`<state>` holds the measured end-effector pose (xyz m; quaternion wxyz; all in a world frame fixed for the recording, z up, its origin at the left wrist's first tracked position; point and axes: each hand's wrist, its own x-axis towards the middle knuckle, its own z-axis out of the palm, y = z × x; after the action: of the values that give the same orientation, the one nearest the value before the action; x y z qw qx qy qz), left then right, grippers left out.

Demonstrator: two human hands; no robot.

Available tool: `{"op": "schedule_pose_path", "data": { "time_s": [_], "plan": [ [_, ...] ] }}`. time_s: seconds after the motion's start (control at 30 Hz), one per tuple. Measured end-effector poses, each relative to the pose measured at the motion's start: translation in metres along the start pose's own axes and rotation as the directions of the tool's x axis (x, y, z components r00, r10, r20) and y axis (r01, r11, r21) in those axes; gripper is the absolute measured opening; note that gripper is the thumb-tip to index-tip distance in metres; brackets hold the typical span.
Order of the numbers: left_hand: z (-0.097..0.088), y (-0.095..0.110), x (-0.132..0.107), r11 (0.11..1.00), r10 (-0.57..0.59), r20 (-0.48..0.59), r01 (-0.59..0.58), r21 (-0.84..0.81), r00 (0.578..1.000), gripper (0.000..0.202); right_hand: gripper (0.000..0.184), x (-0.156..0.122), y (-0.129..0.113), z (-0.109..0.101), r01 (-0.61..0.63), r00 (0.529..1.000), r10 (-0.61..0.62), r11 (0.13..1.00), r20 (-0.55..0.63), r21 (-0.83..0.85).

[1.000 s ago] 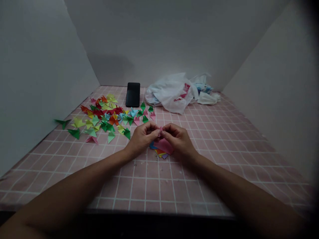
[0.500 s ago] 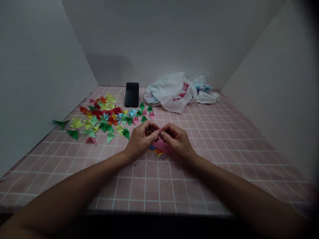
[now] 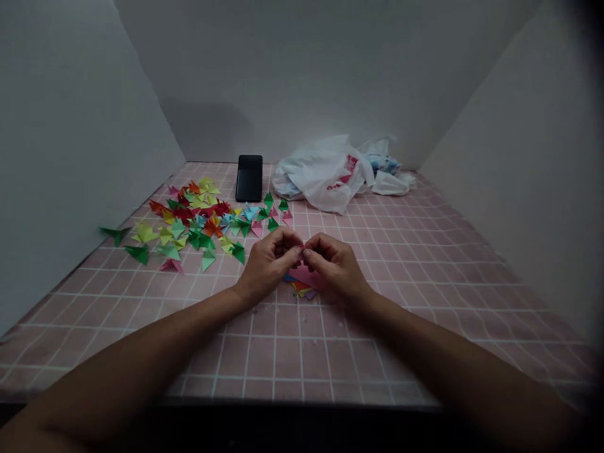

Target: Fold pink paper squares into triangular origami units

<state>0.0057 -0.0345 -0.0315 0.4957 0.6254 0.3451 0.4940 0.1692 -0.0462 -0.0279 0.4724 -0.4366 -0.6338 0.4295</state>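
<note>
My left hand and my right hand meet at the middle of the table, thumbs and forefingers pinched close together. Between their fingertips is a small piece of pink folded paper, mostly hidden by the fingers. Just below the hands lies a stack of coloured paper sheets, pink on top, with blue, orange, yellow and purple edges showing. To the left of my left hand, many folded paper figures in green, yellow, red, orange, blue and pink are spread over the cloth.
A pink tablecloth with a white grid covers the table. At the back stand a black phone and a crumpled white plastic bag, with another white and blue packet beside it. Pale walls enclose the left, back and right.
The fingertips have shifted very slightly, and less of the pink paper's tip shows between them. Both hands stay in the same place; the other things have not moved.
</note>
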Motion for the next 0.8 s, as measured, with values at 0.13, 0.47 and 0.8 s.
{"op": "schedule_pose_path", "data": {
  "time_s": [0.13,0.47,0.8],
  "plan": [
    [-0.0008,0.0009,0.0004,1.000,-0.017,-0.001,0.017,0.005,1.000,0.011,0.016,-0.0010,-0.0008,0.0005,-0.001,1.000,0.001,1.000,0.006,-0.001],
    [-0.0012,0.0037,0.0017,1.000,-0.012,0.026,0.012,0.027,1.000,0.008,0.016,-0.0017,-0.0001,0.0002,-0.013,1.000,0.012,0.998,0.019,0.062],
    [-0.0020,0.0035,0.0019,0.999,-0.014,0.034,0.012,0.041,0.999,0.008,0.018,-0.0017,0.0016,0.0007,0.000,1.000,0.000,0.997,0.001,0.071]
  ]
}}
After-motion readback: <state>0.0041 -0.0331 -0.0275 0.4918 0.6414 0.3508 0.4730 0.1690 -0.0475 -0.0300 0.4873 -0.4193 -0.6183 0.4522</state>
